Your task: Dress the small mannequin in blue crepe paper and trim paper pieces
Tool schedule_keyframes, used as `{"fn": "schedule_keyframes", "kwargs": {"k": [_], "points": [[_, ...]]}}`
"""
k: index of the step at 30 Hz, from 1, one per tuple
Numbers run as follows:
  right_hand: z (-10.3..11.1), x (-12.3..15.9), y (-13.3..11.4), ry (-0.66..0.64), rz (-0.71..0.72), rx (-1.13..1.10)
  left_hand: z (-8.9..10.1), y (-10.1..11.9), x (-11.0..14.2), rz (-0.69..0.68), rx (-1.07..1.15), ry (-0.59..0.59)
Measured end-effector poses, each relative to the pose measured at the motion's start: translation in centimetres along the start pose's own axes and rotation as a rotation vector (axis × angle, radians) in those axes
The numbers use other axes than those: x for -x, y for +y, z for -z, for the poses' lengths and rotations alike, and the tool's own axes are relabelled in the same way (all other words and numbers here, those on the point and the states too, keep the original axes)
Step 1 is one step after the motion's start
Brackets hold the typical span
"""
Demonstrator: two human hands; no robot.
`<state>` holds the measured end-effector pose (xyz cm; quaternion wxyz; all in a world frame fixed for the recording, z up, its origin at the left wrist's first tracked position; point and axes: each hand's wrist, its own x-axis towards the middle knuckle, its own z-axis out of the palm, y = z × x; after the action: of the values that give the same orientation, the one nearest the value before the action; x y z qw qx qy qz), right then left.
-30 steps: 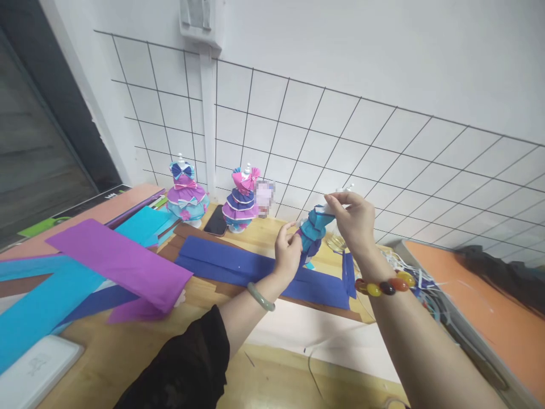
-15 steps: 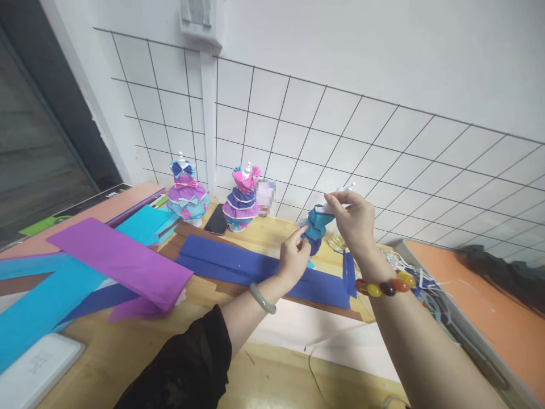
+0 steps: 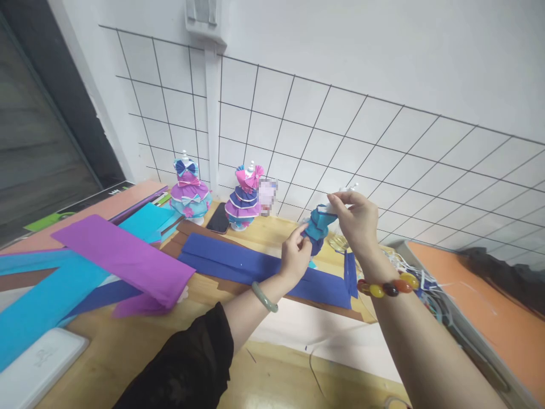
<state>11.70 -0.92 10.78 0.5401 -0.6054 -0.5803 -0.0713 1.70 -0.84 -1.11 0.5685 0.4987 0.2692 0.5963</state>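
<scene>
A small white dress form wearing a ruffled blue paper dress (image 3: pixel 316 223) is tilted to the right between my hands. My left hand (image 3: pixel 296 253) has its thumb and fingers closed on the lower left side of the ruffles. Higher up, my right hand (image 3: pixel 354 217) pinches near the top of the dress, by the white body of the form. The form's white knob (image 3: pixel 352 187) shows just above my right hand. Under my forearms lie folded dark blue crepe paper strips (image 3: pixel 238 261). My hands hide part of the dress.
Two finished-looking dress forms, one with a bow on its chest (image 3: pixel 189 190) and one with navy and purple tiers (image 3: pixel 244 199), stand by the wall grid. A phone (image 3: pixel 218 218) lies between them. Purple paper (image 3: pixel 123 244), a white device (image 3: pixel 45 363) and an orange-lined box (image 3: pixel 481 318) flank the table.
The whole view has shifted slightly, so things sit a little further right. Both hands keep their hold on the dress with hardly any movement.
</scene>
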Motion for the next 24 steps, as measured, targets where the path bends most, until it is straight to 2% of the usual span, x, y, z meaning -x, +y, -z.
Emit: {"fn": "schedule_keyframes", "kwargs": {"k": [9, 15, 24], "points": [[0.03, 0.06, 0.03, -0.005, 0.003, -0.01, -0.14, 0.37, 0.3, 0.042, 0.051, 0.014], [-0.04, 0.02, 0.13, -0.005, 0.0, -0.002, -0.05, 0.82, 0.3, 0.071, 0.171, 0.121], [-0.13, 0.06, 0.12, -0.001, 0.015, -0.006, -0.01, 0.25, 0.12, 0.03, -0.041, 0.003]]}}
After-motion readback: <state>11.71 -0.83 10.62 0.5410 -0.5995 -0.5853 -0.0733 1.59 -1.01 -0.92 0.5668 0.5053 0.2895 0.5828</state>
